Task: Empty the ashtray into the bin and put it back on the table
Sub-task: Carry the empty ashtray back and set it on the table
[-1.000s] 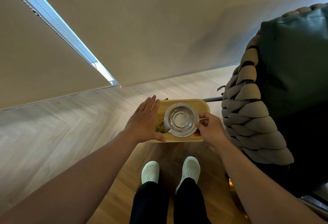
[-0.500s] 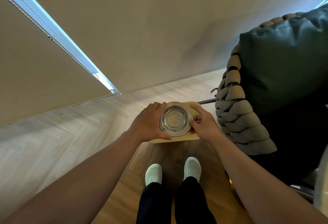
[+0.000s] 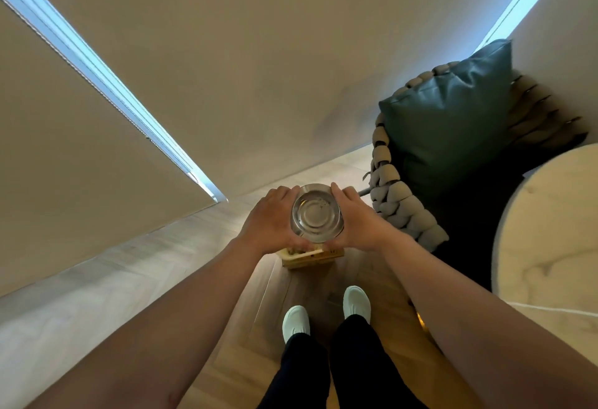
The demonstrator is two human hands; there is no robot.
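Since the earlier frames both hands have risen with the ashtray, and the bin beneath them is now mostly covered; the view has tipped up too, bringing a round table into sight at 3 o'clock.

At 9 o'clock hang pale matte blinds with a bright slit of window between them, above a herringbone wood floor. Just left of centre the left hand cups one side of the ashtray, fingers curled on its rim. The ashtray is a round, shiny metal dish with concentric rings, held level in the air directly over the bin, of which only a yellowish, wood-coloured edge shows below the wrists. The right hand is clamped on the opposite rim. The dish looks nearly bare, with only a few specks near the top of its bowl, so the emptying seems done. What remains, as I judge it, is carrying it to 3 o'clock and setting it on the table, a smooth pale top with faint grain. Between hands and table stands a chair of thick braided grey cord holding a dark green, leathery cushion.
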